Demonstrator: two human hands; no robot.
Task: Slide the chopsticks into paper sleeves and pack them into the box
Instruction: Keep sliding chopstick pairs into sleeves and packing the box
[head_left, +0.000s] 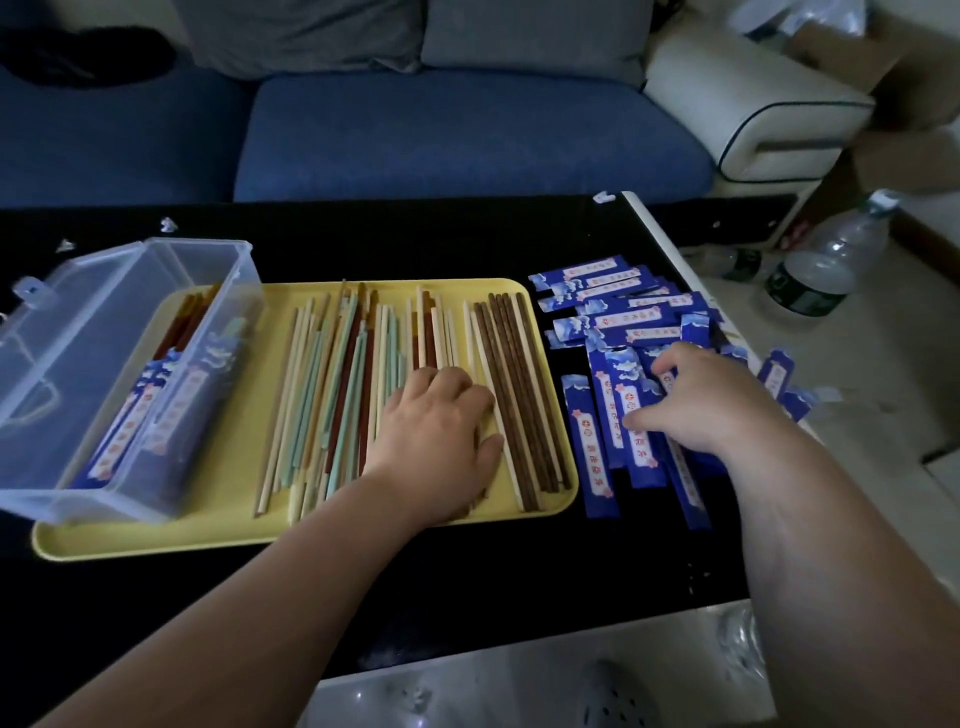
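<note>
Several loose chopsticks in pale, green, red and dark brown lie on a yellow tray. My left hand rests palm down on the pale chopsticks near the tray's right side, its fingers curled over them. A scattered pile of blue paper sleeves lies right of the tray. My right hand sits on that pile, fingertips touching a sleeve. A clear plastic box stands on the tray's left end with sleeved chopsticks inside.
The box's lid hangs open to the left. The black table's right edge runs beside the sleeve pile. A blue sofa stands behind the table. Plastic bottles stand on the floor at right.
</note>
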